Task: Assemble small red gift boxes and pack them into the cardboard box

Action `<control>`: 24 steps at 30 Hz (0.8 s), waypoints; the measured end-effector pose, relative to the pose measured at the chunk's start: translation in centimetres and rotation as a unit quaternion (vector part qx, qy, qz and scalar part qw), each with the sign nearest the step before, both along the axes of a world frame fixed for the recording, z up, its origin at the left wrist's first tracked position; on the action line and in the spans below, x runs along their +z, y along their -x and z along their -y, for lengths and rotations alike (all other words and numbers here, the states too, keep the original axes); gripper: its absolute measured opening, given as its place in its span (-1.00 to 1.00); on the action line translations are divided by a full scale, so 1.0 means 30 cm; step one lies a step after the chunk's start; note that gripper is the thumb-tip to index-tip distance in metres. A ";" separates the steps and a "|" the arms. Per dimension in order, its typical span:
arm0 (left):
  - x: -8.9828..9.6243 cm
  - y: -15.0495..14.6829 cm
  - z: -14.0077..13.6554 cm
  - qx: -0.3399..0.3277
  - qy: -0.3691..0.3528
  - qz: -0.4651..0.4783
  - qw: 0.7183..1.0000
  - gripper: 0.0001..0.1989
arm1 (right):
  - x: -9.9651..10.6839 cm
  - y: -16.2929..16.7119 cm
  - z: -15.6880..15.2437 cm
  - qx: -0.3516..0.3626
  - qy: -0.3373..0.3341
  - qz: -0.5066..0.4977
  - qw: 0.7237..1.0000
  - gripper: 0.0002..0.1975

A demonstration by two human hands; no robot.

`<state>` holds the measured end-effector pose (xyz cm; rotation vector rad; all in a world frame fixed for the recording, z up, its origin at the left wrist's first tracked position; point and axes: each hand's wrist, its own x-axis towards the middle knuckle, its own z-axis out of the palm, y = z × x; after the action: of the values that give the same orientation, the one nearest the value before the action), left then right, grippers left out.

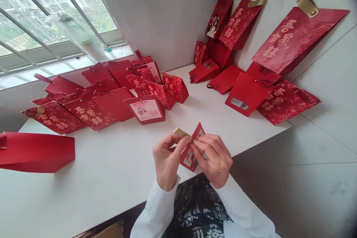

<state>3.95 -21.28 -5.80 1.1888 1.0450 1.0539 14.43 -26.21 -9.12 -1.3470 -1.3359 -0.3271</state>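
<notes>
Near the front edge of the table, both hands meet over a small red paper gift box (189,157) with pale printed panels. My left hand (169,160) pinches a gold strap (181,132) between thumb and forefinger, close to the box's top. On the other side, my right hand (213,156) closes its fingers on the box's upper edge. The fingertips of both hands almost touch where strap and box meet. Part of the box is hidden behind the fingers.
Several red gift boxes (104,102) stand crowded at the back left, below a barred window (55,11). More red boxes (245,95) are stacked against the right wall. A large red box (39,152) lies at the left on the white table (111,178).
</notes>
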 end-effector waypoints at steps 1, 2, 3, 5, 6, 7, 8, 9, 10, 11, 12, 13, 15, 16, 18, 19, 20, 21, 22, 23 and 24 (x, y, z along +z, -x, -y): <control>0.000 0.000 0.001 0.005 -0.005 -0.002 1.000 -0.83 | 0.001 0.006 -0.001 0.002 0.002 -0.014 1.000 -0.82; 0.000 0.001 0.003 0.010 -0.011 -0.006 1.000 -0.83 | 0.001 0.012 -0.001 0.003 0.005 -0.030 1.000 -0.84; 0.000 0.001 0.006 0.015 -0.018 -0.011 1.000 -0.83 | 0.002 0.018 0.000 0.004 0.009 -0.044 0.999 -0.85; -0.001 0.002 0.013 0.024 -0.035 -0.026 0.999 -0.84 | 0.007 0.030 0.001 0.007 0.018 -0.072 0.997 -0.87; -0.002 0.003 0.017 0.028 -0.043 -0.034 0.998 -0.85 | 0.010 0.035 0.003 0.010 0.021 -0.085 0.996 -0.87; -0.003 0.003 0.021 0.032 -0.050 -0.041 0.997 -0.85 | 0.014 0.040 0.004 0.013 0.024 -0.098 0.995 -0.88; -0.004 0.004 0.025 0.037 -0.056 -0.047 0.997 -0.85 | 0.019 0.044 0.006 0.016 0.028 -0.111 0.993 -0.89; -0.006 0.004 0.028 0.042 -0.060 -0.052 0.996 -0.84 | 0.023 0.046 0.007 0.019 0.033 -0.123 0.992 -0.89; -0.007 0.005 0.031 0.045 -0.063 -0.055 0.995 -0.84 | 0.027 0.048 0.009 0.022 0.039 -0.133 0.990 -0.89; -0.009 0.005 0.033 0.046 -0.066 -0.056 0.995 -0.83 | 0.030 0.048 0.011 0.023 0.044 -0.140 0.989 -0.88; -0.010 0.006 0.034 0.045 -0.069 -0.056 0.995 -0.83 | 0.032 0.047 0.013 0.025 0.048 -0.145 0.988 -0.88; -0.011 0.006 0.035 0.043 -0.071 -0.056 0.995 -0.83 | 0.034 0.045 0.015 0.028 0.052 -0.149 0.987 -0.88; -0.011 0.005 0.033 0.036 -0.074 -0.056 0.995 -0.83 | 0.035 0.040 0.021 0.039 0.067 -0.162 0.984 -0.90; -0.010 0.004 0.033 0.035 -0.075 -0.057 0.995 -0.83 | 0.036 0.038 0.025 0.047 0.084 -0.178 0.979 -0.92; -0.009 0.002 0.033 0.032 -0.076 -0.059 0.995 -0.83 | 0.036 0.035 0.035 0.067 0.130 -0.236 0.961 -0.94; -0.009 0.000 0.035 0.032 -0.076 -0.060 0.995 -0.82 | 0.036 0.034 0.040 0.073 0.152 -0.273 0.947 -0.91; -0.009 -0.002 0.038 0.033 -0.076 -0.062 0.995 -0.82 | 0.036 0.033 0.044 0.077 0.170 -0.308 0.933 -0.88; -0.009 -0.004 0.041 0.034 -0.077 -0.064 0.994 -0.81 | 0.035 0.032 0.048 0.078 0.185 -0.337 0.920 -0.87; -0.009 -0.006 0.045 0.037 -0.078 -0.066 0.994 -0.81 | 0.034 0.031 0.051 0.078 0.195 -0.356 0.910 -0.86; -0.009 -0.007 0.048 0.042 -0.080 -0.068 0.994 -0.80 | 0.033 0.031 0.052 0.079 0.201 -0.369 0.904 -0.85; -0.009 -0.007 0.050 0.045 -0.080 -0.070 0.993 -0.80 | 0.031 0.030 0.052 0.083 0.206 -0.375 0.900 -0.84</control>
<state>4.18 -22.79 -6.08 1.3719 1.1479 1.1556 13.54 -27.78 -8.20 -1.4698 -0.8618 0.5842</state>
